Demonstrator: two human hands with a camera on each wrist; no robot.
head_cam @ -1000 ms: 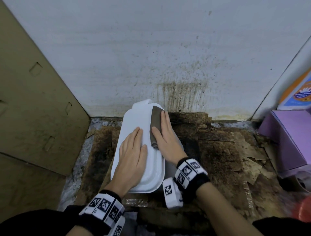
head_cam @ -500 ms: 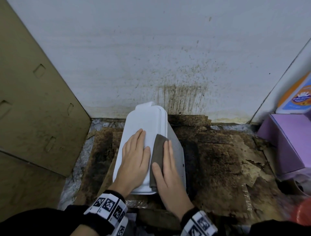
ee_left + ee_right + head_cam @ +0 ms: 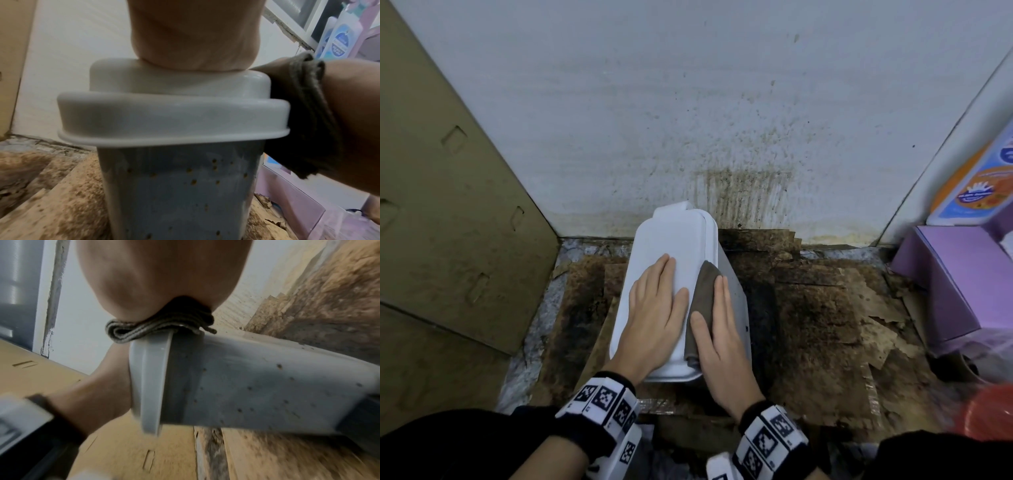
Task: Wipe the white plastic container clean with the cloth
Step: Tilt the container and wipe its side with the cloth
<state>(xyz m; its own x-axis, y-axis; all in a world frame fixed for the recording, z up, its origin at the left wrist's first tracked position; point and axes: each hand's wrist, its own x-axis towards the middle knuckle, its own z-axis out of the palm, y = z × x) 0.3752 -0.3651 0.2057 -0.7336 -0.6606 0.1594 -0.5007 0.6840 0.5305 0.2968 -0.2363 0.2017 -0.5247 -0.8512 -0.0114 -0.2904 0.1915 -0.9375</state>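
Observation:
The white plastic container [image 3: 674, 246] stands on stained cardboard near the wall, lid on, its grey side speckled with brown spots [image 3: 185, 186]. My left hand [image 3: 657, 308] lies flat on the lid with straight fingers. My right hand [image 3: 719, 325] presses a folded grey-brown cloth [image 3: 703, 301] against the lid's right edge, fingers straight, thumb on top of the cloth. In the left wrist view the cloth [image 3: 304, 113] wraps over the lid rim [image 3: 172, 113]. In the right wrist view the cloth [image 3: 160, 327] is squeezed between palm and container [image 3: 246, 382].
A brown cardboard panel [image 3: 448, 205] leans at the left. The white wall [image 3: 722, 120] behind is spattered with brown stains. At the right stand a purple box [image 3: 955, 284] and an orange-blue bottle [image 3: 976, 181]. A red object [image 3: 989, 411] is at the bottom right.
My right hand has slid the cloth from the far end of the lid back along its right edge toward me. The left hand stays flat on the lid.

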